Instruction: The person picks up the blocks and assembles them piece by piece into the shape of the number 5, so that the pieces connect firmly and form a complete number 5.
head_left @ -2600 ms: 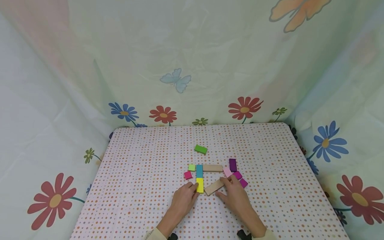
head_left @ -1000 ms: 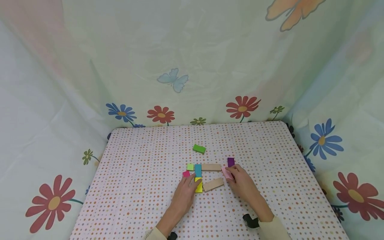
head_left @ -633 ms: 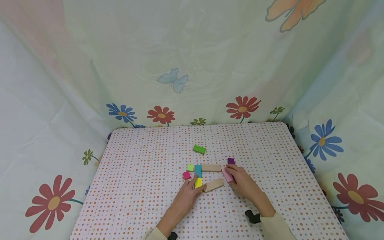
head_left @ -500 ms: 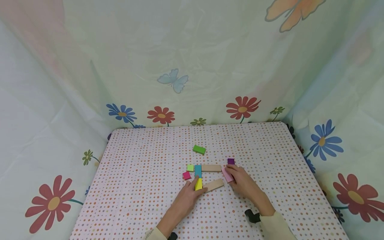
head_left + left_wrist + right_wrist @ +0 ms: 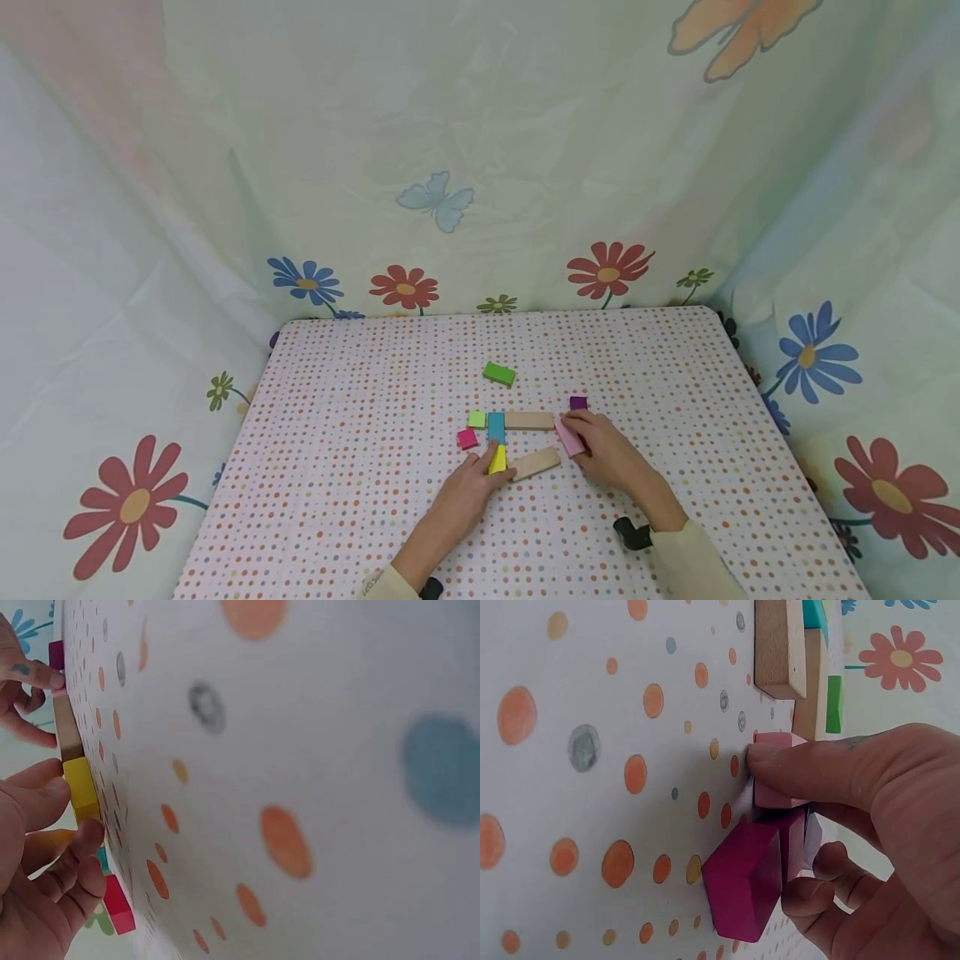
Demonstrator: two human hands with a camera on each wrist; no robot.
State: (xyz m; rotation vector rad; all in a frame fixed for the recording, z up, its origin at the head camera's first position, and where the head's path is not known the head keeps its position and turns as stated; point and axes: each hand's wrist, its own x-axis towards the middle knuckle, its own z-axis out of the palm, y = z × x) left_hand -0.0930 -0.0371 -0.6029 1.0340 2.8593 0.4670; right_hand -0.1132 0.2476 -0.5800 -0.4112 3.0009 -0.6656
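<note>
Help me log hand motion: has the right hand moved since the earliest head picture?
Yes: against the printed blue butterfly, the right hand has moved rightward and slightly forward, now holding the pink block.

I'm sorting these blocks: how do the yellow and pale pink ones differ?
The left hand holds the yellow block, the right hand the pale pink block. In the head view, the yellow block points nearly straight ahead, while the pale pink block slants. Both are partly covered.
</note>
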